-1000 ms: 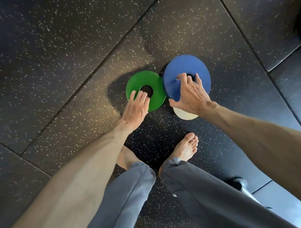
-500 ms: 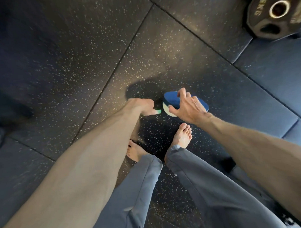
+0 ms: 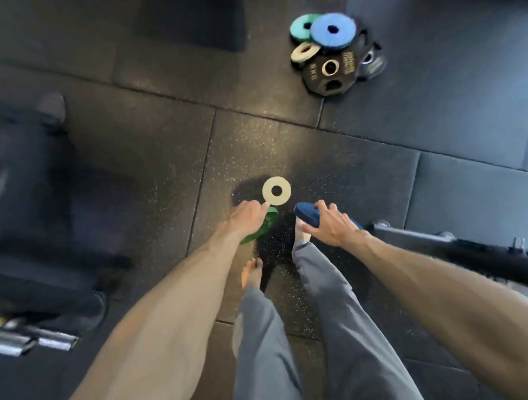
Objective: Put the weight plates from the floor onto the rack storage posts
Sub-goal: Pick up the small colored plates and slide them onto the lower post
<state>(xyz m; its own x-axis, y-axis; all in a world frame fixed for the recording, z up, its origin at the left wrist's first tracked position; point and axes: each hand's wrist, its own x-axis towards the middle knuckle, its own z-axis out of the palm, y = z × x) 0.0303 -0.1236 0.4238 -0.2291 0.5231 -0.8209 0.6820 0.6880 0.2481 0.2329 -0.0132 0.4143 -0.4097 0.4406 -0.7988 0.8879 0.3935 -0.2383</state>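
Several rubber floor tiles (image 3: 153,149); left hand (image 3: 247,217) grips green plate (image 3: 262,229) (right hand (image 3: 332,227), blue plate (image 3: 306,215)).

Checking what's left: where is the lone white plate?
Head view, centre: the white plate lies flat on the floor, just beyond the left hand and its green plate, left of the right hand's blue plate.

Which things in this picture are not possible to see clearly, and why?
Head view only:
green plate: tilted and partly behind the left hand; hole not visible.
blue plate: partly covered by the right hand.
lettering on the black plate: too small, blurred.
dark equipment at left: blurred, cut off by the edge.
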